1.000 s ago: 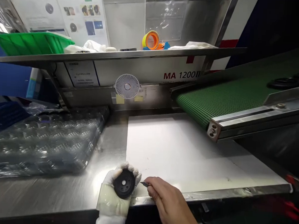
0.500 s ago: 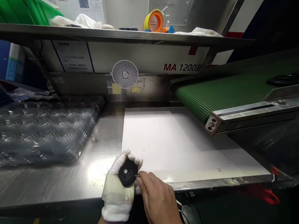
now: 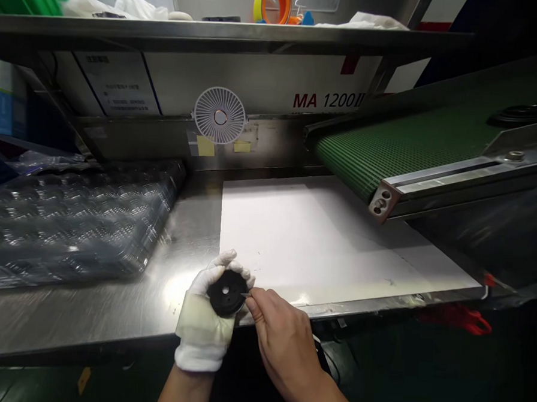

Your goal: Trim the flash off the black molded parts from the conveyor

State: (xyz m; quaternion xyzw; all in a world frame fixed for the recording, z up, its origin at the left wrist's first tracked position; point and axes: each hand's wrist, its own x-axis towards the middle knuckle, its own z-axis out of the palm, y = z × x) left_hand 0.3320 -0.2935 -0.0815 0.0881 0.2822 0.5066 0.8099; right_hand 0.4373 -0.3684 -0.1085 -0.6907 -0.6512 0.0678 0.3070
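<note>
My left hand (image 3: 206, 318), in a white glove, is closed around a black round disc-like part (image 3: 228, 301) with a hole near its middle and smaller holes beside it. Its flat face is turned up toward me. My bare right hand (image 3: 284, 328) pinches a small thin pointed tool (image 3: 246, 294), perhaps a blade; most of it is hidden by the fingers. The tool's tip meets the right rim of the disc. Both hands are at the front edge of the steel table (image 3: 109, 324), below the white sheet (image 3: 303, 233).
Clear plastic trays (image 3: 69, 220) with round pockets lie at left. A green conveyor belt (image 3: 388, 153) comes in from the right, carrying black round parts (image 3: 520, 115). A small fan (image 3: 219, 115) is at the back below a shelf (image 3: 191, 32) holding tape rolls (image 3: 273, 4) and white cloths.
The camera view has tilted downward, so the shelf and table appear higher. Both hands keep their hold; the disc is turned slightly, with the tool still at its right rim.
</note>
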